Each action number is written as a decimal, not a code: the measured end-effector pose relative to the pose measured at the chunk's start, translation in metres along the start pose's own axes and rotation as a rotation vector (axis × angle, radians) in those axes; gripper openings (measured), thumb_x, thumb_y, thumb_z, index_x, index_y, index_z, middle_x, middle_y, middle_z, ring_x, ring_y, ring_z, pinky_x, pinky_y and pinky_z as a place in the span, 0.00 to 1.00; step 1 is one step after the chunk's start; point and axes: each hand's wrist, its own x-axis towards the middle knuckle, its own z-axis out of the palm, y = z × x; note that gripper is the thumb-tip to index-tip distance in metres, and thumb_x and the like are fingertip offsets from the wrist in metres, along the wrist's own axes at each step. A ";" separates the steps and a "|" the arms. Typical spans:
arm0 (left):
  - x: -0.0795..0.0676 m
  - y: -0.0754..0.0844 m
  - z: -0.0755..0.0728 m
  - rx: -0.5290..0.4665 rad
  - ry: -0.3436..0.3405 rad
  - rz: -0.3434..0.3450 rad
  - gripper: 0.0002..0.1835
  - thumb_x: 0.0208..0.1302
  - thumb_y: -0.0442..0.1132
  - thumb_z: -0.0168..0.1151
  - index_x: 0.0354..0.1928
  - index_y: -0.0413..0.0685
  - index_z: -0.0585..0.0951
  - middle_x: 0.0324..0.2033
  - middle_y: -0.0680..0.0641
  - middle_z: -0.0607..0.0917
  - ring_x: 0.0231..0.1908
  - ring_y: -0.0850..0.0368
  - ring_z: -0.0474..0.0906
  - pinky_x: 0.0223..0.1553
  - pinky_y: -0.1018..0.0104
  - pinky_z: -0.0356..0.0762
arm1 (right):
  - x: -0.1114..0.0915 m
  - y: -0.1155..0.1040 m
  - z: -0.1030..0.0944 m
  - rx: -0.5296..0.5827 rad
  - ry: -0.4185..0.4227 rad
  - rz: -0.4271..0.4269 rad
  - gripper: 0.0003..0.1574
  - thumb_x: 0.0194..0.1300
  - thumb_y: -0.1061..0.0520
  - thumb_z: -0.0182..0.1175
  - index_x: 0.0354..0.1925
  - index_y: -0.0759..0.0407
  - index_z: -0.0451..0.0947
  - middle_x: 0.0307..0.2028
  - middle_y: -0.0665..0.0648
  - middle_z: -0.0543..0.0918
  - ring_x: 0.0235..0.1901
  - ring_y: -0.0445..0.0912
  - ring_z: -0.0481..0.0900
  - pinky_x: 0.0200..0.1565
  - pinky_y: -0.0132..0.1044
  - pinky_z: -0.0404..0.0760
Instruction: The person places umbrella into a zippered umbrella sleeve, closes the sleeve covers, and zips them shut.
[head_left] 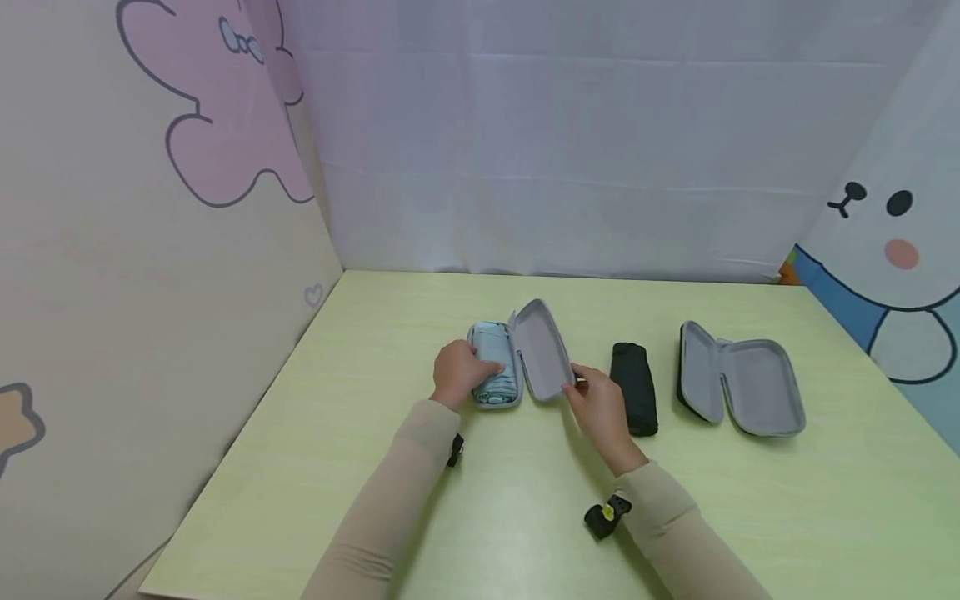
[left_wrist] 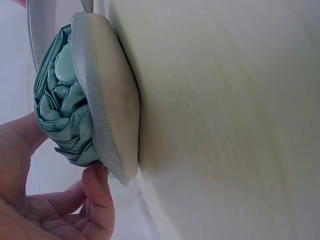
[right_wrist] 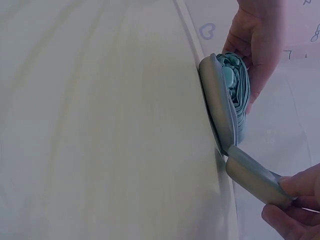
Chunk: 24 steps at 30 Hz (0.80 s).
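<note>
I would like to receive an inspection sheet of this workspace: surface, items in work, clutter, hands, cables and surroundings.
Surface: pale yellow-green table, faint streaks.
Items in work: blue-green fabric roll lying in one half of an open grey-lined case.
Clutter: black roll and second open case, both further right.
Hands: left hand grips the blue-green fabric roll; right hand pinches the case's lid.
Cables: nothing seen.
Surroundings: white curtain behind, cartoon drawings at both sides.
</note>
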 end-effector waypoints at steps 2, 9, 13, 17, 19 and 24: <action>0.000 -0.002 0.000 -0.019 -0.008 -0.003 0.22 0.43 0.51 0.76 0.29 0.40 0.81 0.25 0.48 0.78 0.25 0.57 0.66 0.24 0.65 0.66 | 0.000 0.000 0.000 0.000 -0.001 0.007 0.23 0.59 0.66 0.62 0.52 0.73 0.73 0.46 0.69 0.79 0.39 0.56 0.81 0.38 0.45 0.80; -0.001 -0.009 0.001 -0.115 -0.047 -0.018 0.26 0.48 0.50 0.72 0.44 0.37 0.81 0.41 0.43 0.82 0.39 0.51 0.77 0.40 0.60 0.76 | 0.000 -0.001 0.000 -0.006 -0.006 0.008 0.22 0.59 0.66 0.62 0.52 0.74 0.73 0.46 0.69 0.78 0.39 0.56 0.81 0.38 0.46 0.80; -0.001 -0.011 -0.002 -0.184 -0.075 -0.028 0.24 0.52 0.47 0.69 0.47 0.37 0.81 0.45 0.42 0.82 0.44 0.49 0.76 0.45 0.57 0.75 | 0.000 0.000 0.000 0.003 -0.005 0.006 0.23 0.59 0.66 0.62 0.52 0.73 0.74 0.46 0.69 0.79 0.39 0.56 0.81 0.38 0.45 0.80; -0.001 -0.014 -0.005 -0.299 -0.106 -0.084 0.24 0.58 0.47 0.62 0.52 0.40 0.78 0.49 0.43 0.80 0.48 0.49 0.75 0.48 0.58 0.73 | 0.000 0.001 0.000 0.011 -0.005 0.002 0.22 0.58 0.66 0.62 0.52 0.73 0.74 0.46 0.69 0.78 0.39 0.56 0.81 0.39 0.45 0.80; 0.000 -0.016 -0.006 -0.375 -0.120 -0.116 0.26 0.60 0.48 0.59 0.56 0.38 0.75 0.52 0.40 0.77 0.48 0.47 0.76 0.48 0.57 0.73 | 0.000 0.000 -0.001 0.015 -0.005 0.004 0.22 0.59 0.66 0.62 0.52 0.73 0.74 0.46 0.69 0.79 0.39 0.56 0.81 0.39 0.45 0.80; 0.002 -0.020 -0.009 -0.545 -0.132 -0.203 0.30 0.65 0.49 0.51 0.59 0.31 0.69 0.52 0.35 0.75 0.44 0.46 0.78 0.46 0.60 0.75 | 0.000 0.000 -0.001 0.027 -0.011 0.015 0.21 0.59 0.65 0.62 0.52 0.72 0.74 0.46 0.68 0.79 0.40 0.55 0.80 0.39 0.45 0.79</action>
